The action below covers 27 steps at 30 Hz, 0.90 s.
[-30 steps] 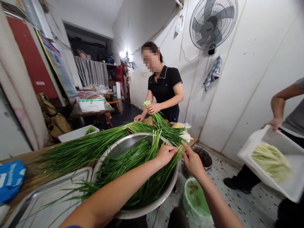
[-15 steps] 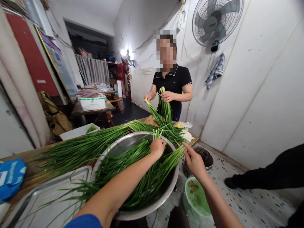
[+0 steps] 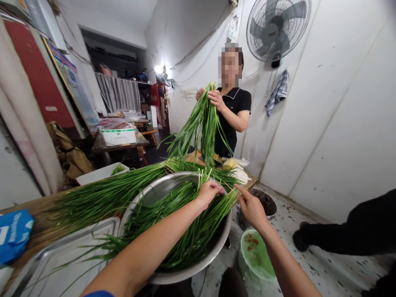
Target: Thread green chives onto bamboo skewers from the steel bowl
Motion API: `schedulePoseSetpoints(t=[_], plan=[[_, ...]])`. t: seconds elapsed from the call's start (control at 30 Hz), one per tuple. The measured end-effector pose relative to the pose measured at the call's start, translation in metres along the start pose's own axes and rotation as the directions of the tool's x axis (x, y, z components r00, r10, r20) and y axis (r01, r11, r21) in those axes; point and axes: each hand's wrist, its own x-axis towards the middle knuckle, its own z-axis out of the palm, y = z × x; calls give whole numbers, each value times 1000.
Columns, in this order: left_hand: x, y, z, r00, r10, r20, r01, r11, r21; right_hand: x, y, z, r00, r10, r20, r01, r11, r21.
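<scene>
Co-worker's bunch [image 3: 202, 123] now raised; chives [image 3: 188, 222] long, green.

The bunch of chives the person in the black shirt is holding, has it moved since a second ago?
Yes. The held chive bunch has risen from near the table toward the wall fan.

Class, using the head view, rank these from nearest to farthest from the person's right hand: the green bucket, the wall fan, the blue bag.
1. Green bucket: on the floor just below the right hand.
2. Wall fan: high on the wall, up and beyond.
3. Blue bag: far left, at the table's end.
</scene>
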Motion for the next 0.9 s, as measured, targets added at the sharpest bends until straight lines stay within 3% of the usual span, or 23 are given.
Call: schedulePoseSetpoints(t=[0.13,0.23,0.37,0.9], plan=[[-5,8,-2,988,-110,105,143,909,-392,0,-1,-3,1000,-2,9,2,1000,-19],[-6,12,-3,973,-180,144,229,821,-522,0,-1,-4,1000,1,8,-1,1000,-23],[-8,17,-1,964,-232,131,265,780,-567,0,-1,-6,1000,3,20,-2,1000,-9],[-2,15,3,981,-184,63,186,797,-574,1,-5,-10,999,-20,35,21,999,-31]])
